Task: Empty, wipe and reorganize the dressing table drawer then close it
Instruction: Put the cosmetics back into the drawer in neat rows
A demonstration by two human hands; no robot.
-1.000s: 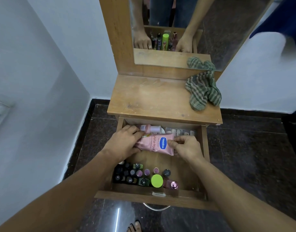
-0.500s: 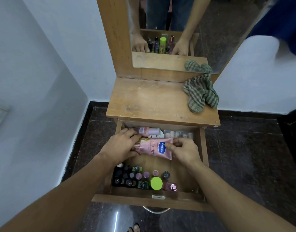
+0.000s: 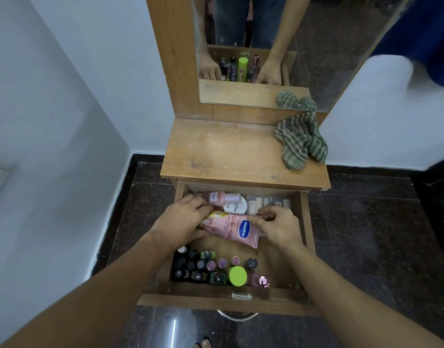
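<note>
The left hand (image 3: 183, 222) gripped the tube's (image 3: 232, 228) left end and the right hand (image 3: 276, 226) pinched its right edge, mid-drawer (image 3: 190, 301). It probably wanted laying flat and square, behind the bottles (image 3: 206, 267), low enough for the drawer to close.

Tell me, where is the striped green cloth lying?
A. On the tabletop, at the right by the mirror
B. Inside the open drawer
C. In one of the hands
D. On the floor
A: the striped green cloth lies bunched on the tabletop at its right rear, against the mirror, outside the drawer.
</note>
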